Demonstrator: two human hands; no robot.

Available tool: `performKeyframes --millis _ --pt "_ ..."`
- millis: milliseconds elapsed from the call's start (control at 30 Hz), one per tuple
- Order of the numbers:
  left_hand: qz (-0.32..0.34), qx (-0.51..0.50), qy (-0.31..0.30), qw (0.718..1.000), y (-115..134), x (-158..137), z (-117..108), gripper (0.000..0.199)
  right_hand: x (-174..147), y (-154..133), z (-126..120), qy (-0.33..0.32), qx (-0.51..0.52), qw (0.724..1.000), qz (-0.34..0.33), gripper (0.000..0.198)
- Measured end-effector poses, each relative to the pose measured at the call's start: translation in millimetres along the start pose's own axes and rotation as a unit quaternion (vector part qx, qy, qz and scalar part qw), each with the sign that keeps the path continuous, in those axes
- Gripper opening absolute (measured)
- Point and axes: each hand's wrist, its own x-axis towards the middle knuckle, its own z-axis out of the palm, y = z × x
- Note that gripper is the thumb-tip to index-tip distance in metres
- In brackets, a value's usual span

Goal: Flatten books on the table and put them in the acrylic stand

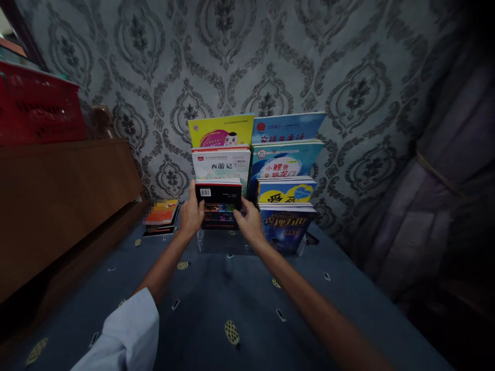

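A black book [218, 208] with a barcode and small colour pictures on its cover is held upright between both of my hands. My left hand [191, 211] grips its left edge, thumb on the cover. On the opposite edge, my right hand [248, 219] is closed the same way. The book is at the front left of a clear tiered stand [224, 243]. Behind it rise a white book [222, 164] and a yellow book [220, 129]. In the right column stand a dark blue book [286, 229], a yellow-and-blue book [286, 192], a light blue book [288, 159] and a blue book [288, 126].
Left of the stand, a few books [161, 216] lie stacked on the blue patterned cloth [201, 314]. A wooden headboard [69, 201] borders the left, with a red basket [38, 105] above it. Patterned wallpaper is behind; a tied curtain [421, 206] hangs at right.
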Motion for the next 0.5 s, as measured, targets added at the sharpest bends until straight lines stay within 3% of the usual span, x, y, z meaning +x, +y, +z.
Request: performKeyframes --millis 267,500 --pt "-0.017 -0.016 0.016 1.0 5.3 -10.5 4.6 0.074 -9.8 -2.0 -3.0 -0.027 0.017 0.999 -0.017 0.06" --pt "-0.005 -0.052 -0.004 0.999 -4.3 -42.7 6.8 0.078 -50.0 0.6 -10.7 -0.033 -0.03 0.998 -0.042 0.058"
